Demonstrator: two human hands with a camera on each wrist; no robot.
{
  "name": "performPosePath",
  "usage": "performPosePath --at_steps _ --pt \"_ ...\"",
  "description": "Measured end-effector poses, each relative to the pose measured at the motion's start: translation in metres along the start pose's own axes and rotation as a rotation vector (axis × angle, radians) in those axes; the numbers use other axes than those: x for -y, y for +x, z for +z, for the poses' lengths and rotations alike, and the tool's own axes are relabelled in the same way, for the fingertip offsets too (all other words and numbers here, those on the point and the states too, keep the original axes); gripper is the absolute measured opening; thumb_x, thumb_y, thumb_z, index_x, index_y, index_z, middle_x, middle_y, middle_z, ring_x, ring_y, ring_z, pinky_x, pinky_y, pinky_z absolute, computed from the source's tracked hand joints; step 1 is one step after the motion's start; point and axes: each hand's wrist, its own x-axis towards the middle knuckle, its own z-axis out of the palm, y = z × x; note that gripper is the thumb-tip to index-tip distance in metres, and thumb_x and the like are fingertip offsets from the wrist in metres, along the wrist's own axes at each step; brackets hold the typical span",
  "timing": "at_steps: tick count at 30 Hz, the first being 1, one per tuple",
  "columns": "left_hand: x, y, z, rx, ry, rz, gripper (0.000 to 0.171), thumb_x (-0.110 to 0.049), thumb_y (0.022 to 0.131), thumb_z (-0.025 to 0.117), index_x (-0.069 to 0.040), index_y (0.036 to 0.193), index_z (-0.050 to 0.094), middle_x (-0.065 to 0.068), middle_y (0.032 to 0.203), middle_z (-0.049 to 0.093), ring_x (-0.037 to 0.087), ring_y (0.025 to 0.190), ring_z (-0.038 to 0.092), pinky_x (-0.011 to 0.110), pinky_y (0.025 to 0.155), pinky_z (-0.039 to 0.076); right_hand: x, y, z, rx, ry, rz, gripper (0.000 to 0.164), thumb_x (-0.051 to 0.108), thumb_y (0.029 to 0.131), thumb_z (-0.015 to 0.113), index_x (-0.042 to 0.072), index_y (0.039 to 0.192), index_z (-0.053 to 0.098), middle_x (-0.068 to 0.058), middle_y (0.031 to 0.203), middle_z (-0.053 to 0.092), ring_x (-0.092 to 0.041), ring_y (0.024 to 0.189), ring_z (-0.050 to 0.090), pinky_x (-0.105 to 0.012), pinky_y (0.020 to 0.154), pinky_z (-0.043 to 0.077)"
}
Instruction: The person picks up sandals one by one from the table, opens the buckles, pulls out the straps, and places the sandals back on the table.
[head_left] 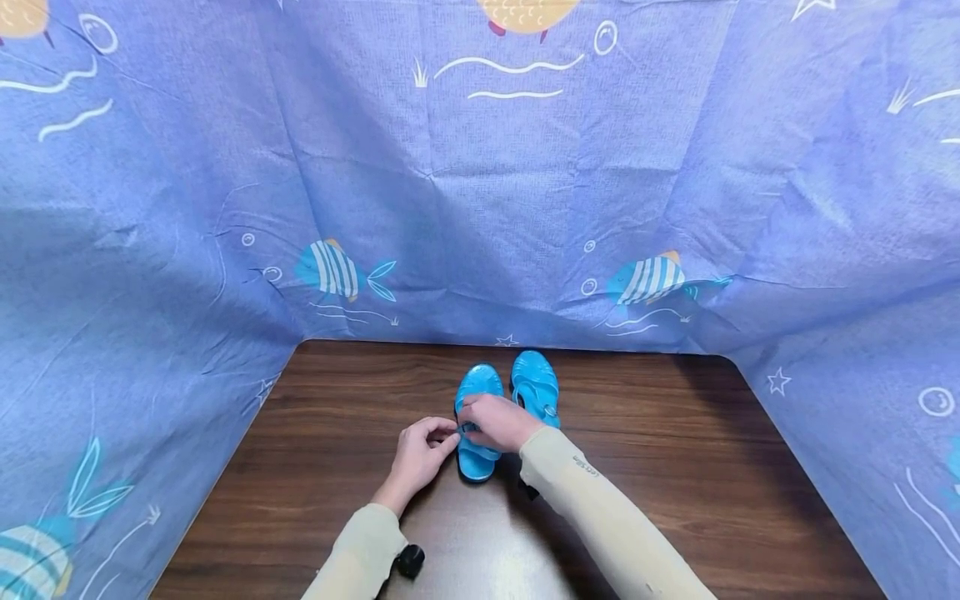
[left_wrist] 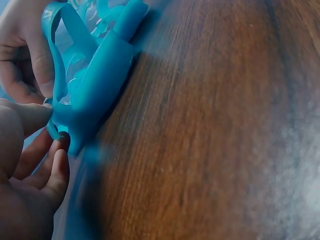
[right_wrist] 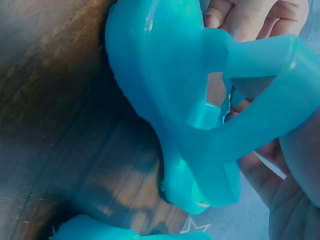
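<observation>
Two blue jelly sandals stand side by side on a wooden table. The left sandal (head_left: 480, 380) is between my hands, toe pointing away from me. My left hand (head_left: 420, 457) reaches in from its left side, thumb and fingertips pinching the side of the strap (left_wrist: 56, 60), close to the buckle area. Over the same sandal, my right hand (head_left: 504, 422) has curled fingers that pinch the strap by the left fingertips. In the right wrist view the ankle strap (right_wrist: 265, 117) loops up above the sole; the exact fastening is partly hidden by fingers.
The other sandal (head_left: 534, 373) lies just right of the held one, partly covered by my right hand and sleeve. Brown wooden table (head_left: 660, 467) surrounds both. A blue fish-patterned cloth (head_left: 495, 208) hangs behind the table and along its sides.
</observation>
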Motion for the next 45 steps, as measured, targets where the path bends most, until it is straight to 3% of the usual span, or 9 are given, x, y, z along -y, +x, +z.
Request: performPosePath --at_steps 10,25,35,39,45 --pt "0.0 0.001 -0.002 -0.001 0.017 0.031 0.011 -0.011 0.094 0.08 -0.011 0.105 0.081 -0.001 0.098 0.077 0.011 0.088 0.072 0.023 0.078 0.059 -0.008 -0.006 0.005 -0.086 0.105 -0.037 0.014 0.018 0.101 0.073 0.012 0.112 0.079 0.001 0.105 0.072 -0.01 0.097 0.067 -0.022 0.086 0.056" --pt "0.0 0.002 -0.002 -0.037 0.089 0.129 0.008 -0.014 0.093 0.082 -0.014 0.101 0.084 -0.003 0.097 0.079 0.012 0.088 0.072 0.026 0.077 0.059 -0.009 -0.004 0.008 -0.078 0.127 -0.001 0.017 0.021 0.103 0.071 0.013 0.116 0.078 0.001 0.112 0.073 -0.01 0.104 0.068 -0.023 0.092 0.056" --pt "0.002 0.003 0.003 -0.115 0.107 0.179 0.01 -0.013 0.088 0.086 -0.015 0.098 0.085 -0.003 0.094 0.081 0.012 0.087 0.075 0.026 0.075 0.06 -0.011 -0.004 0.009 -0.099 0.132 -0.014 0.015 0.02 0.102 0.072 0.013 0.114 0.079 0.002 0.108 0.073 -0.01 0.1 0.068 -0.021 0.087 0.056" --pt "0.001 0.004 0.003 -0.104 0.099 0.154 0.01 -0.013 0.089 0.086 -0.015 0.098 0.085 -0.004 0.092 0.08 0.009 0.083 0.074 0.024 0.073 0.059 -0.011 -0.004 0.009 -0.111 0.14 -0.028 0.015 0.018 0.101 0.072 0.013 0.113 0.079 0.001 0.107 0.073 -0.011 0.099 0.068 -0.021 0.087 0.056" --pt "0.0 0.003 -0.004 0.016 -0.005 0.051 0.014 -0.011 0.089 0.085 -0.012 0.103 0.083 0.0 0.094 0.079 0.009 0.082 0.073 0.023 0.075 0.06 -0.012 -0.006 0.01 -0.102 0.147 -0.015 0.017 0.02 0.102 0.073 0.012 0.115 0.079 0.001 0.109 0.073 -0.01 0.1 0.068 -0.023 0.089 0.057"
